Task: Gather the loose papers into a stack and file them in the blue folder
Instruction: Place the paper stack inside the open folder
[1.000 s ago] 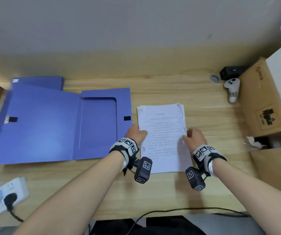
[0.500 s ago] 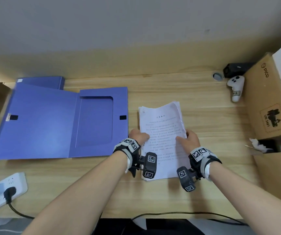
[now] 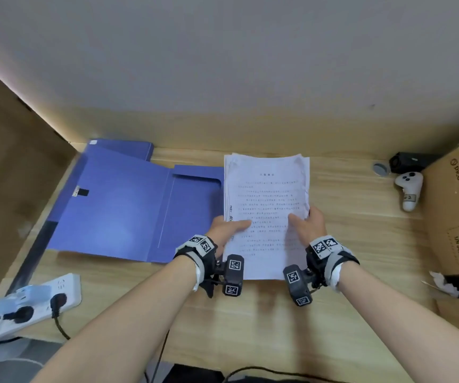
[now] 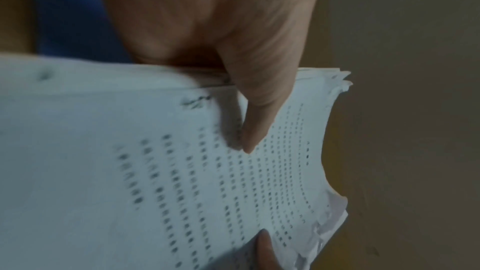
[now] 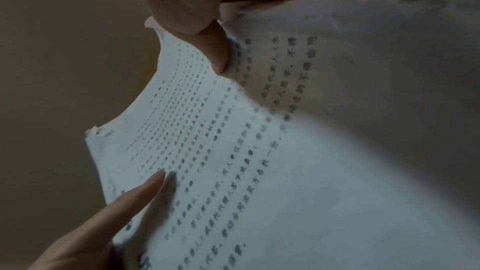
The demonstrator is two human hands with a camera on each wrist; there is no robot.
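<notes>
A stack of white printed papers (image 3: 267, 200) is held upright, lifted off the wooden desk, its left edge overlapping the blue folder's right flap. My left hand (image 3: 227, 226) grips the stack's left edge, thumb on the front sheet (image 4: 257, 114). My right hand (image 3: 305, 225) grips the right edge, thumb on the front (image 5: 215, 52). The papers (image 4: 155, 171) fill both wrist views, also the right one (image 5: 285, 161). The blue folder (image 3: 117, 205) lies open flat to the left, with its inner pocket (image 3: 192, 208) beside the stack.
A white power strip (image 3: 26, 302) with a black plug sits at the near left. At the right stand cardboard boxes (image 3: 455, 211), a white controller (image 3: 409, 192) and a small black device (image 3: 411, 161). A black cable (image 3: 250, 371) runs along the desk's front edge.
Both hands went from pressing the flat stack on the desk to gripping its edges, and lifted it up, tilting it toward me and slightly leftward over the folder's edge.
</notes>
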